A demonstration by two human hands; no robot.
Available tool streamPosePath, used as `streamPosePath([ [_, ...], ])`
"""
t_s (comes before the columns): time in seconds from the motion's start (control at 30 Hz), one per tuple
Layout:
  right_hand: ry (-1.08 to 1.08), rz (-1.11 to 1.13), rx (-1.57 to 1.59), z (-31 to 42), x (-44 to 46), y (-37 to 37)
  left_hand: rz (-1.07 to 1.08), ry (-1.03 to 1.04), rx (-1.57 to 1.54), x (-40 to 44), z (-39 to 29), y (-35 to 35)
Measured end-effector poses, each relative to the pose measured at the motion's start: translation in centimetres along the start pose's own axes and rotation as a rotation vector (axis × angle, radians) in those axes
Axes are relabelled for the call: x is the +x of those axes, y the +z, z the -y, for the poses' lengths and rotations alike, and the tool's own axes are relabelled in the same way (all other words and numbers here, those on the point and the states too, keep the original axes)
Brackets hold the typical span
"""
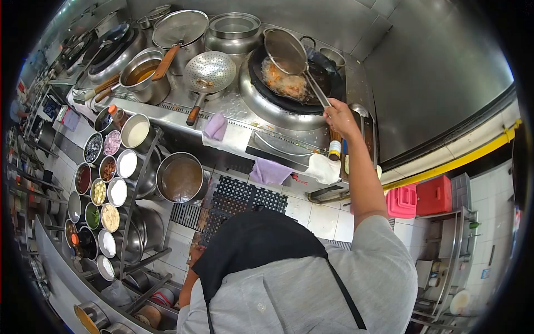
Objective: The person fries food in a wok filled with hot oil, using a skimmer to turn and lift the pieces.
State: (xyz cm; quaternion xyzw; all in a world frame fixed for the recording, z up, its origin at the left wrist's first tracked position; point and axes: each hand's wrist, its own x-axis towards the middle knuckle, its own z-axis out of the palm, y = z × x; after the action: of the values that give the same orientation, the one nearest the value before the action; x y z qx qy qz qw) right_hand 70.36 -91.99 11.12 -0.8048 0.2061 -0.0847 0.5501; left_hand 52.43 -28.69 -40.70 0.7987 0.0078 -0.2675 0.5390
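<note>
The black apron (250,239) partly hides the left hand (196,254).

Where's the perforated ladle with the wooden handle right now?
In the head view, the perforated ladle is on the stove counter, left of the wok, its wooden handle ending near the upper purple cloth.

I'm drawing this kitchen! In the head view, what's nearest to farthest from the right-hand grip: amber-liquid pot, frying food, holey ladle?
From the right-hand grip:
1. Frying food: in the wok.
2. Holey ladle: left of the wok.
3. Amber-liquid pot: farther left.
</note>
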Motion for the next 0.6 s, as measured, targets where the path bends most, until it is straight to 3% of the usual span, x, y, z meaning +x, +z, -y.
streamPosePath([
  [0.27, -0.140, -0.120, -0.417, -2.8, 5.0, 2.6, 0.060, 0.069, -0.021, -0.3, -0.6, 2.1],
  [0.37, -0.179, -0.156, -0.467, -4.2, 7.1, 2.4, 0.077, -0.052, -0.152, -1.0, -1.3, 2.3],
  [0.43, -0.159, -0.224, -0.449, -4.6, 7.8, 2.2, 0.201, -0.354, -1.296, -1.1, -3.0, 2.4],
  [0.53, -0.089, -0.166, -0.474, -4.7, 8.9, 1.0, 0.274, -0.272, -1.386, -1.6, -3.1, 2.4],
  [0.57, -0.073, -0.180, -0.471, -4.8, 9.1, 0.7, 0.273, -0.272, -1.387, -5.2, -1.8, 0.6],
  [0.6, -0.073, -0.179, -0.470, -4.8, 9.0, 0.5, 0.187, -0.082, -1.335, -5.1, -0.4, 0.9],
])
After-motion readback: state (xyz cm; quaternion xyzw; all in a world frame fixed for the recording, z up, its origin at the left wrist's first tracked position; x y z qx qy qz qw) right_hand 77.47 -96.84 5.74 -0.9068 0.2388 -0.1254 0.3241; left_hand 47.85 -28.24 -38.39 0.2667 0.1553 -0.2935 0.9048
